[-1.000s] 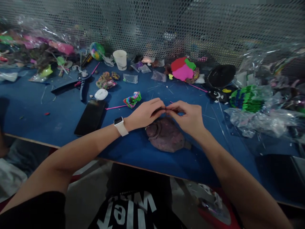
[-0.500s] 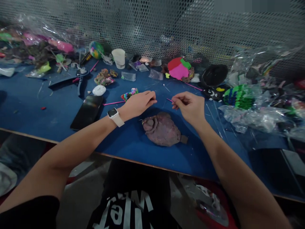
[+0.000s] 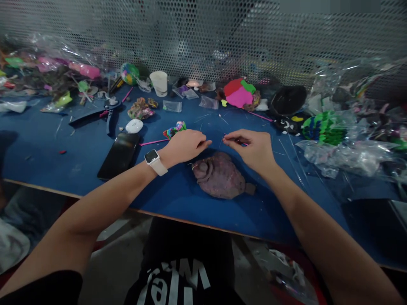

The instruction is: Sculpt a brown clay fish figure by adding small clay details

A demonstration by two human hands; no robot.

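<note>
A brownish-purple clay fish (image 3: 219,176) lies on the blue table, its head to the left and its small tail to the right. My right hand (image 3: 251,146) is just above and right of it, pinching a thin pink stick of which only small bits show. Across a short gap, my left hand (image 3: 187,146) is curled above the fish's head, thumb near the forefinger; anything within its fingers is hidden. Behind the left hand sits a small multicoloured clay lump (image 3: 174,129) beside another pink stick (image 3: 153,142).
A black phone (image 3: 118,156), a white case (image 3: 134,126) and dark pliers-like cutters (image 3: 109,116) lie on the left. Farther back stand a paper cup (image 3: 159,83) and a red, pink and green clay piece (image 3: 238,94). Plastic bags (image 3: 343,156) crowd the right, before a perforated metal screen (image 3: 203,38).
My right hand has turned slightly and its fingertips have come a little nearer my left hand, so less of the pink stick shows. The whole view has shifted a little.
</note>
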